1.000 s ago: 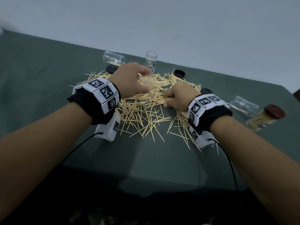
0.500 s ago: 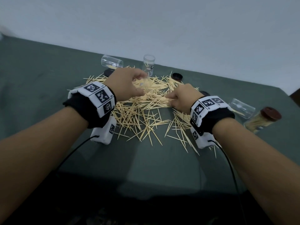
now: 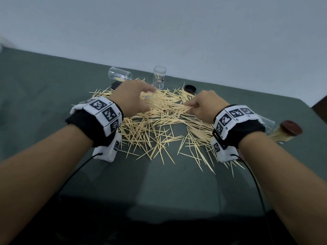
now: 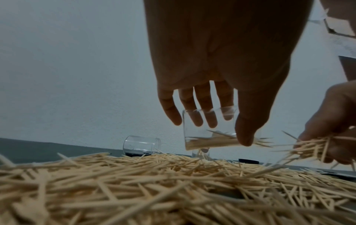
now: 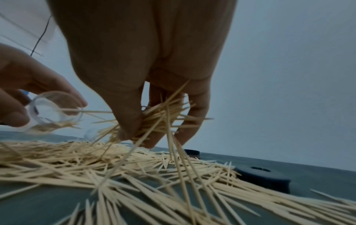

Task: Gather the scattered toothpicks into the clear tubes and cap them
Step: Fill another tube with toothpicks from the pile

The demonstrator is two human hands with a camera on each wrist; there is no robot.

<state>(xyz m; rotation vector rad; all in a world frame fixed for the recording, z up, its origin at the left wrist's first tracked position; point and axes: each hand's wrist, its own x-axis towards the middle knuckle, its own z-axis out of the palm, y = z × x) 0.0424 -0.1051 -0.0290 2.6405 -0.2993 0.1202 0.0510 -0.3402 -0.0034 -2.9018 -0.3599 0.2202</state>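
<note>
Head view: right hand [image 3: 206, 105] pinches toothpicks [image 3: 178, 108].

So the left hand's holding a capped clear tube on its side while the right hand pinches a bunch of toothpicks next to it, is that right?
Not quite: the clear tube in the left hand is uncapped, its open mouth plain in the right wrist view. The right hand does pinch a bunch of toothpicks beside it.

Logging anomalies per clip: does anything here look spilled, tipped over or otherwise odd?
Yes. Toothpicks lie spilled across the green table. One clear tube lies tipped on its side beyond them, uncapped, and black caps sit loose. The left hand holds a tilted tube.
</note>
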